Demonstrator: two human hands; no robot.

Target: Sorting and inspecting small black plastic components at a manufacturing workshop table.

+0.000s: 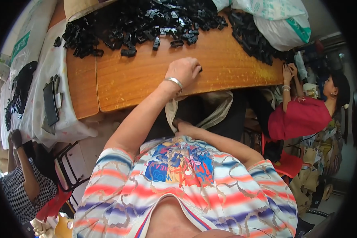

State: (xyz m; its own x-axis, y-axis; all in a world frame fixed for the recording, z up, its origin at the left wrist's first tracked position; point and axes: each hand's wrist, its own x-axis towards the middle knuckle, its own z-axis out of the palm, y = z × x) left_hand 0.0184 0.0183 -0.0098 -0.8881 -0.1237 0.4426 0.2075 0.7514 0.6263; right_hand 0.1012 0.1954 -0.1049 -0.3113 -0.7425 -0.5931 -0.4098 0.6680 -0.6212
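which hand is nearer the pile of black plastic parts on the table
Left. The left hand rests on the wooden table just below the pile of black plastic parts; the right hand is down off the table at a beige bag.

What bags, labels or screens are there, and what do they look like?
White sack: far right end of the table, bulging, with green print.
White sack: left of the table, flat, with a green label.
Dark flat phone-like slab: on the white sack at left, screen dark.

Bright even daylight, soft shadows; strong fisheye bending, black vignette at rim.
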